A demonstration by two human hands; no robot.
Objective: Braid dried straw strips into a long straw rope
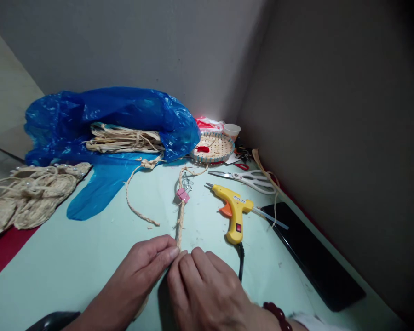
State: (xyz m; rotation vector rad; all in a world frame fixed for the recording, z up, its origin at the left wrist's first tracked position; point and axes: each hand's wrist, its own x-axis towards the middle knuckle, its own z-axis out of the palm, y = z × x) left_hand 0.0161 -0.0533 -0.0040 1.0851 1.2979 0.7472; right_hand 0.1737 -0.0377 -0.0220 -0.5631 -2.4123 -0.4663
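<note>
A braided straw cord (180, 219) runs across the pale green table (72, 257) from my hands toward the far side. A pink binder clip (183, 195) is clamped on it partway along. My left hand (143, 269) and my right hand (202, 287) meet at the near end of the cord, fingers curled and pinched on it. A dark red bead bracelet (278, 315) is on my right wrist.
A yellow glue gun (233, 212) lies right of the cord, white scissors (251, 178) behind it. A black phone (313, 255) lies at the right. A blue plastic bag (106, 124) holds straw bundles (124, 139). A round woven tray (212, 147), a second loose cord (134, 193) and woven straw (27, 195) are also here.
</note>
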